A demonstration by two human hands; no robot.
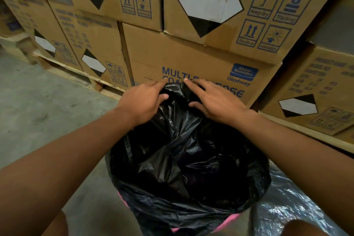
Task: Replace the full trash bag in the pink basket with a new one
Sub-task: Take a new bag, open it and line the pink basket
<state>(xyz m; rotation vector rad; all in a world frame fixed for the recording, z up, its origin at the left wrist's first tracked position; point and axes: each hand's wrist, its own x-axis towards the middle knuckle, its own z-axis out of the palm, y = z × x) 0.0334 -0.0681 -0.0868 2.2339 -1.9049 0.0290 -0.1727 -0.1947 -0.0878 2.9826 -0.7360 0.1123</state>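
Note:
A black trash bag (183,161) lines the pink basket (229,219), whose rim shows only as pink slivers under the bag's folded edge at the near side. The bag's far edge is pulled up in a bunch. My left hand (141,99) pinches that raised plastic from the left, thumb and fingers closed on it. My right hand (214,97) holds the same bunch from the right, its index finger stretched out and its thumb pressed into the plastic. What the bag holds is hidden in the dark folds.
Stacked cardboard cartons (191,59) on wooden pallets (92,80) stand close behind the basket. Grey concrete floor (44,105) lies to the left. A crumpled clear plastic sheet (287,203) is on the floor at the right. My knees show at the bottom edge.

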